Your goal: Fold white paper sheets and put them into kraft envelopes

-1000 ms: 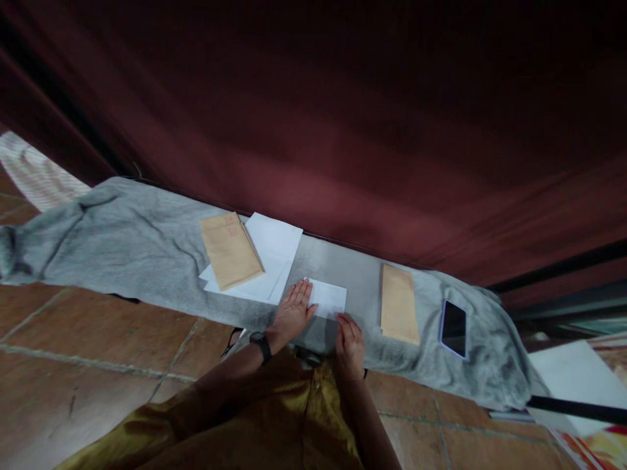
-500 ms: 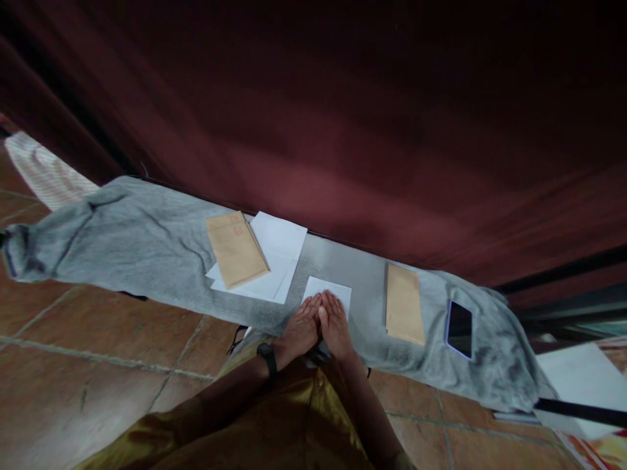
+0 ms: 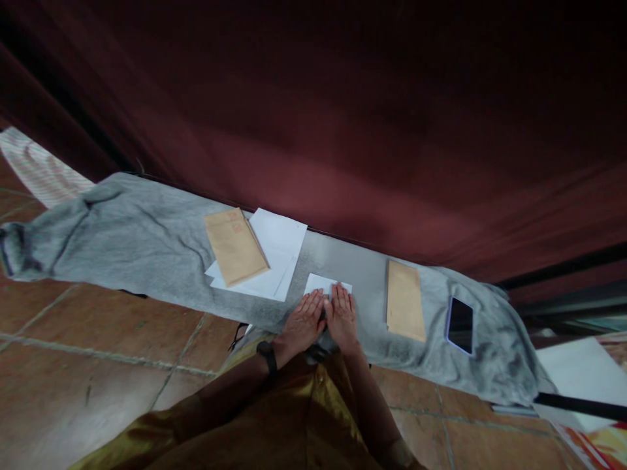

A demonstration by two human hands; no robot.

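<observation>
A small white sheet of paper (image 3: 321, 281), perhaps folded, lies on the grey cloth (image 3: 147, 241) close in front of me. My left hand (image 3: 304, 320) rests flat over its left part, fingers stretched out; a dark band is on that wrist. Flat on the right part lies my right hand (image 3: 343, 318), its fingers extended and its thumb near the left fingers. The hands cover the paper's near part. Left of them, larger white sheets (image 3: 279, 245) lie under brown envelopes (image 3: 238, 248). More brown envelopes (image 3: 405, 301) lie to the right.
A phone (image 3: 460, 325) with a light purple edge lies at the right on the cloth. Behind the narrow surface hangs a dark red curtain (image 3: 313, 163). Tiled floor (image 3: 112, 333) shows below, and a white sheet or board (image 3: 585, 378) is at the far right.
My hands have moved apart a little, the right one shifting rightward across the paper. Before, their fingertips lay together near its middle. The envelopes and phone stay in place.
</observation>
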